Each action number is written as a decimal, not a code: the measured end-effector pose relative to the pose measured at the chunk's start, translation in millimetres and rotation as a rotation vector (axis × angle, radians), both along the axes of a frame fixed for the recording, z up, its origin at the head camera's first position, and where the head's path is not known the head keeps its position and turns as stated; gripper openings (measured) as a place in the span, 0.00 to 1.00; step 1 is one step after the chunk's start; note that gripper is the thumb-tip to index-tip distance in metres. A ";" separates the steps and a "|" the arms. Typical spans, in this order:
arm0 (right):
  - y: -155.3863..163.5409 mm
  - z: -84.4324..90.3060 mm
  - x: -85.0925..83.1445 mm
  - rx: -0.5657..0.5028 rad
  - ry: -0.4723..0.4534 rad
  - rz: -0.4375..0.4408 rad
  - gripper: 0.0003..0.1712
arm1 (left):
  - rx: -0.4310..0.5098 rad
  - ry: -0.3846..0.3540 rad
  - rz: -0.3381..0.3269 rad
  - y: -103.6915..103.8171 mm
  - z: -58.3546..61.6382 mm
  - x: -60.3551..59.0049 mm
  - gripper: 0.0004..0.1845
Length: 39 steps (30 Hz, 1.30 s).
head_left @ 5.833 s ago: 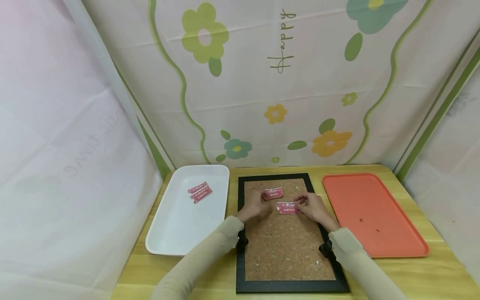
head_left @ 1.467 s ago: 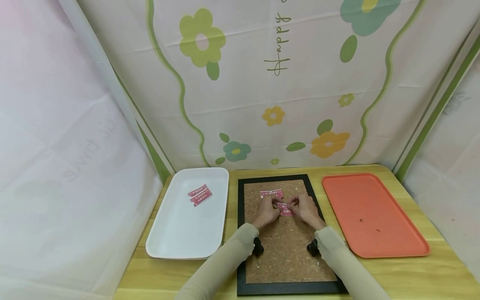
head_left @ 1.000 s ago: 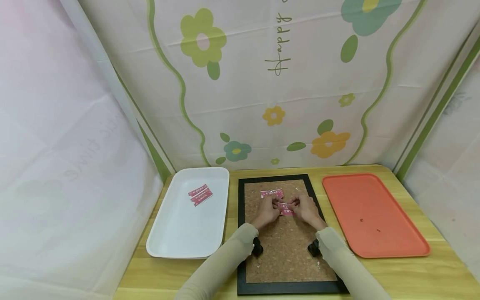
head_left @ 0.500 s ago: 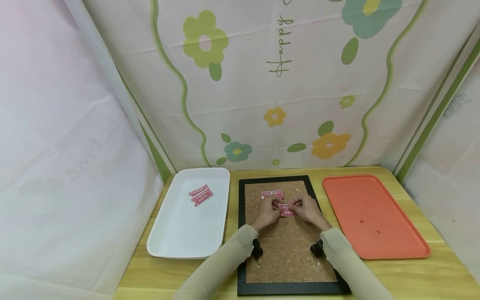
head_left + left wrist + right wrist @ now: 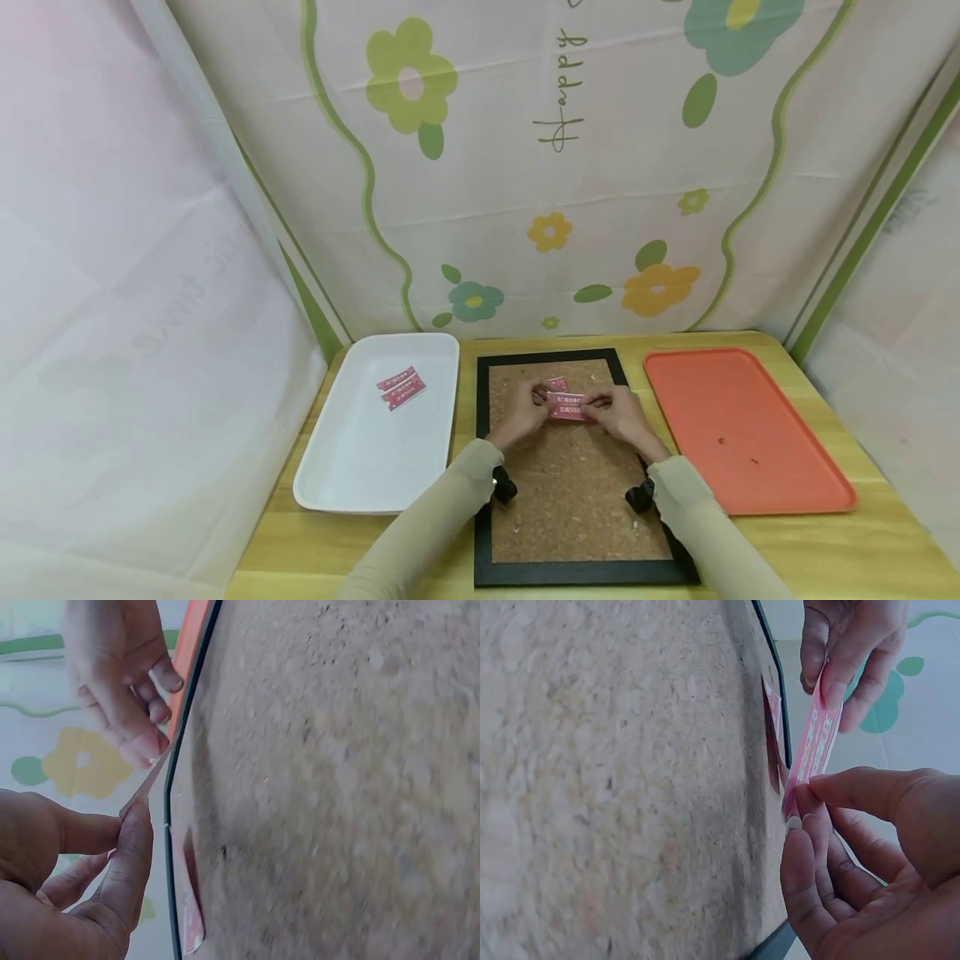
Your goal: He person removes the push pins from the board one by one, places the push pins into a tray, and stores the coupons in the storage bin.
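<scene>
Both my hands, left hand [image 5: 520,412] and right hand [image 5: 619,414], pinch the ends of a small pink paper coupon [image 5: 567,407] just above the black-framed cork board [image 5: 573,500]. Pulling unevenly could probably tear it or make it slip out.

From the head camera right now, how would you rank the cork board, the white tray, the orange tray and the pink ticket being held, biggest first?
1. cork board, frame included
2. white tray and orange tray: they look alike, so no ranking between them
3. pink ticket, by far the smallest
</scene>
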State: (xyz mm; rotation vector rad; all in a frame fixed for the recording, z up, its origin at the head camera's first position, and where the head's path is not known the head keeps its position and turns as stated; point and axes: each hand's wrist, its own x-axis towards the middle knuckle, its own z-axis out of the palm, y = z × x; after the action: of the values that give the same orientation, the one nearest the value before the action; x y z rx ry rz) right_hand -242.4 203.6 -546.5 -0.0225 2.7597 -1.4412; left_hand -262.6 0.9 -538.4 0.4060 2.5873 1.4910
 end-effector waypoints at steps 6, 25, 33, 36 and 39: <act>5.6 1.0 0.3 0.026 0.003 -0.010 0.06 | 0.023 -0.011 -0.020 -14.1 7.1 -0.6 0.11; 22.7 11.7 6.6 0.045 0.044 -0.006 0.10 | -0.003 0.133 0.052 -55.5 36.9 -3.0 0.09; 38.8 7.8 10.7 0.046 0.036 -0.012 0.11 | -0.007 0.123 0.105 -81.2 42.7 -8.9 0.10; 46.8 5.1 14.0 0.039 0.037 -0.010 0.12 | -0.003 0.119 0.104 -88.2 42.6 -10.5 0.09; 49.0 4.8 14.7 0.044 0.032 -0.007 0.12 | 0.024 0.108 0.096 -100.6 41.3 -10.9 0.10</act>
State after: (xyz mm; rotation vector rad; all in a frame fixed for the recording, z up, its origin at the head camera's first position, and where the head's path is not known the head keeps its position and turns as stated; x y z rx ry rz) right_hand -227.7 252.6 -541.8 -0.0352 2.8185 -1.3938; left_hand -273.5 -99.7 -497.1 0.3800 2.7111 1.5736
